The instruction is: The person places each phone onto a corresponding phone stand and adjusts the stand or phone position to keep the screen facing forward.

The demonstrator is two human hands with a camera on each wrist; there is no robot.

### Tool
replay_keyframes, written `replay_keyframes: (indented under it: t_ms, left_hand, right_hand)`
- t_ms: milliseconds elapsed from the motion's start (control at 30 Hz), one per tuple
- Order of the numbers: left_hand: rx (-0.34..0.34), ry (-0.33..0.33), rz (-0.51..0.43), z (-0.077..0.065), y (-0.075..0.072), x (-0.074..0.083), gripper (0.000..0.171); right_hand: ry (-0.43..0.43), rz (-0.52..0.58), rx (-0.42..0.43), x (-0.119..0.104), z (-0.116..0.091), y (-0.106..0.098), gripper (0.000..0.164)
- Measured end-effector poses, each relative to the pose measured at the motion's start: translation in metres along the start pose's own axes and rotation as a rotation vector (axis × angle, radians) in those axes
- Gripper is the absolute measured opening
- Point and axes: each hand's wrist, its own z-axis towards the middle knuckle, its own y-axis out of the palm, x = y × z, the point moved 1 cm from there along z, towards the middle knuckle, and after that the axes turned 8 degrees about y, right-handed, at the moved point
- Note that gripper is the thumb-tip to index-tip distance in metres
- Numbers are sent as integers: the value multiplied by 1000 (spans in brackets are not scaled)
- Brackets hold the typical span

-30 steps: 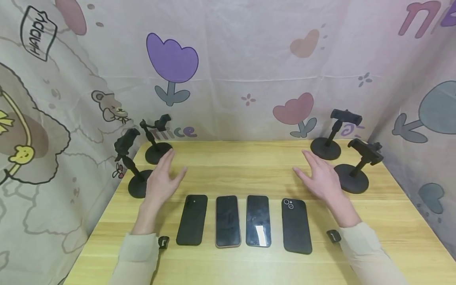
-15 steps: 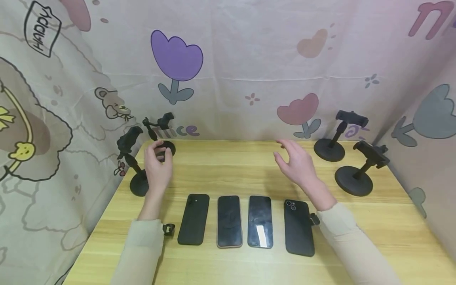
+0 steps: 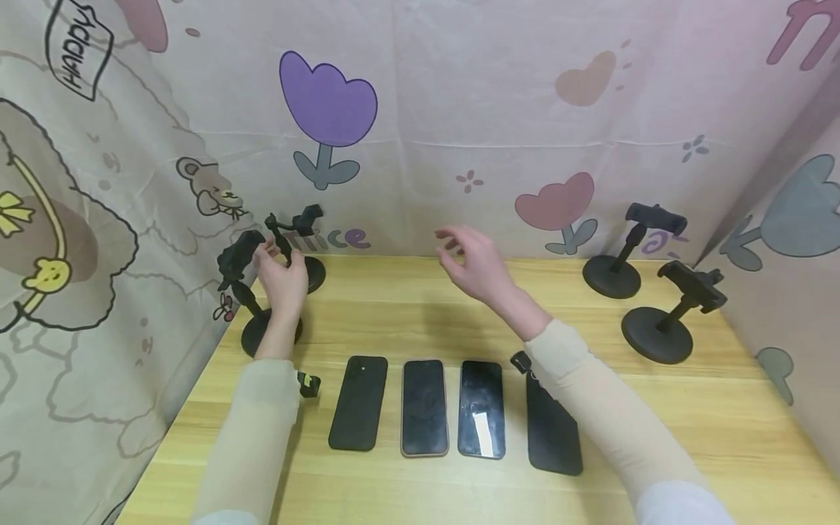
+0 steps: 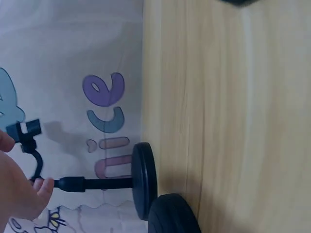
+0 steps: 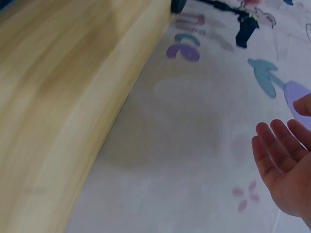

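Observation:
My left hand (image 3: 284, 284) reaches to the back-left black phone stand (image 3: 316, 275), fingers curved and spread about its stem. In the left wrist view, fingertips of this hand (image 4: 22, 191) overlap the joint of the stand (image 4: 109, 183); whether they touch it I cannot tell. Close by on the left is the front-left phone stand (image 3: 239, 251), its base partly hidden by my wrist. Above the table's back middle hangs my right hand (image 3: 482, 270), fingers loosely bent, holding nothing. The right wrist view shows its palm (image 5: 291, 179) before the cloth, apart from the stand clamp (image 5: 246, 31).
Several phones lie in a row at the front: a black one face down (image 3: 357, 403), two screen up (image 3: 424, 408), and another face down (image 3: 554, 430), partly under my right sleeve. Two more phone stands (image 3: 612, 278) (image 3: 658, 335) stand at right. Printed cloth (image 3: 420, 182) borders the table.
My left hand has moved forward from beside the left stands to the back-left stand's stem. My right hand has swung left from the right stands to the back middle.

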Motion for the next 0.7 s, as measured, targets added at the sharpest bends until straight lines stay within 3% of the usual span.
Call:
replay_keyframes:
  t_ms: [100,200,333,533,700]
  left_hand:
    - [-18,-91,51,13,2,-6,66]
    - [-55,-138,56,25,5,-10,70]
    - [-66,-129,44,41,9,-15,62]
    - [-16,-97,167,56,12,-18,48]
    - [-14,-138,197,63,14,-18,45]
  right_hand:
    - [58,77,-72,-10,20,15,30]
    - [133,131,-132,-19,38,28,31]
    - [212,172,-191,-29,58,44,32]
    - [278,155,-239,-38,85,68,29]
    - [304,141,-248,-41,101,84,28]
